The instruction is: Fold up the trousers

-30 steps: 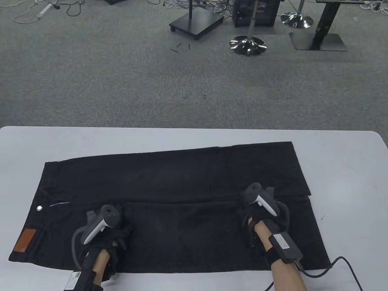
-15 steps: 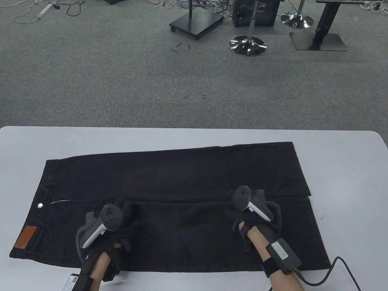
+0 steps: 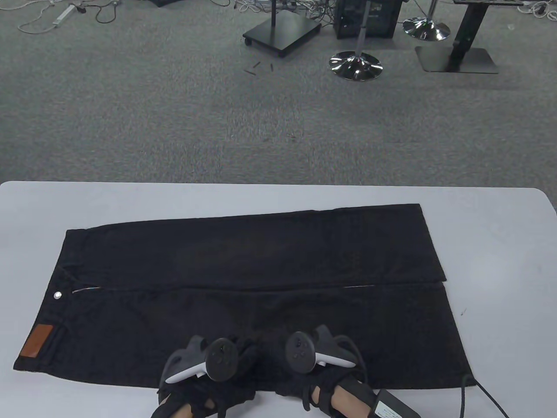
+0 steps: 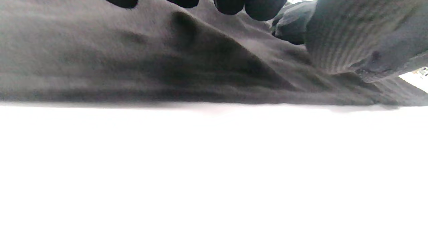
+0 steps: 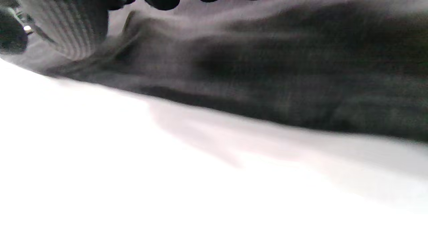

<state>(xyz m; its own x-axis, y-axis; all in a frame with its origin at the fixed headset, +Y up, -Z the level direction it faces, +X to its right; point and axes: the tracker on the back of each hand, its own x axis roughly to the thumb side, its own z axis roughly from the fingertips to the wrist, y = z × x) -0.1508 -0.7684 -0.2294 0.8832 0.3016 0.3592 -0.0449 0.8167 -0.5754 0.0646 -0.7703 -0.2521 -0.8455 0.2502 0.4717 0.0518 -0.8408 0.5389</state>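
Black trousers (image 3: 261,257) lie flat on the white table (image 3: 500,244), waist at the left with a brown patch (image 3: 38,341) and metal button (image 3: 57,295), both legs pointing right. My left hand (image 3: 243,357) and right hand (image 3: 320,383) sit side by side at the middle of the near leg's front edge. In the left wrist view my fingertips (image 4: 260,5) touch the cloth (image 4: 133,67), which rises in a low ridge. In the right wrist view my fingertips (image 5: 162,3) lie on the cloth (image 5: 301,67). Whether either hand grips the edge is hidden.
Bare white table shows around the trousers on all sides. A black glove cable (image 3: 487,392) runs off the front right. Beyond the far table edge is grey carpet with chrome stand bases (image 3: 355,65) and a black cart base (image 3: 282,32).
Both hands have left the inner seam between the legs and moved toward me and inward, meeting at the front edge. The small fold at the seam now lies flat.
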